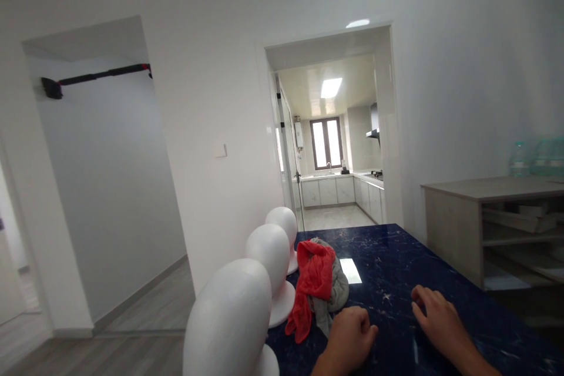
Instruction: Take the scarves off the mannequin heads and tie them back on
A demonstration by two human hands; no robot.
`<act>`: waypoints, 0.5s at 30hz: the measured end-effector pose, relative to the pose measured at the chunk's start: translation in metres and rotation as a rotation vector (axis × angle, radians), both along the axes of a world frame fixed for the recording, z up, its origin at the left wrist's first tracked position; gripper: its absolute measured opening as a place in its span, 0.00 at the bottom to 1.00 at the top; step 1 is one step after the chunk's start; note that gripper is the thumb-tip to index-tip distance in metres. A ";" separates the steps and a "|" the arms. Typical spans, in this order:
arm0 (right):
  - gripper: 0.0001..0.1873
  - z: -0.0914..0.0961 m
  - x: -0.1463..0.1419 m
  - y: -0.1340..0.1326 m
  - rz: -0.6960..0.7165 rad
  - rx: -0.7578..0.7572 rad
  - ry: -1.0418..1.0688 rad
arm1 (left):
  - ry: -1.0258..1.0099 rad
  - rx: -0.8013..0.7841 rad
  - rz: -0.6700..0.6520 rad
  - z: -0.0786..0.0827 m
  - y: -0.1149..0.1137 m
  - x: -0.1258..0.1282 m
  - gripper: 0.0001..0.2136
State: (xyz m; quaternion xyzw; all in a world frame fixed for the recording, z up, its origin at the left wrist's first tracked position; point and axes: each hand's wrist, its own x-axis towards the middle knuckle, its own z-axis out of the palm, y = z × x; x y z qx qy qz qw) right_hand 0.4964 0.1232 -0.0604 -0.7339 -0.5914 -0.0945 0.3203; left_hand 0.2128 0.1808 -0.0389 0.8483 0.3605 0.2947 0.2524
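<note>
My left hand point(350, 338) rests on the dark blue marbled table point(396, 270) with its fingers curled into a loose fist, nothing visible in it. It lies just right of a heap of cloth, a red piece point(314, 282) lying over a grey piece point(337, 288). My right hand point(434, 312) lies palm down on the table farther right, fingers slightly bent and apart, holding nothing. Three white foam mannequin heads stand in a row along the table's left edge: the nearest point(227, 323), the middle point(271, 258), the farthest point(284, 226).
A grey open-shelved sideboard point(493, 211) stands to the right with water bottles point(535, 157) on top. Behind the table a doorway point(335, 158) opens to a kitchen. Another opening at left carries a black pull-up bar point(94, 77).
</note>
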 end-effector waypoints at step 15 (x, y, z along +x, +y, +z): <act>0.08 0.008 0.000 -0.009 -0.011 0.032 0.028 | -0.339 0.013 0.122 0.113 -0.091 -0.042 0.17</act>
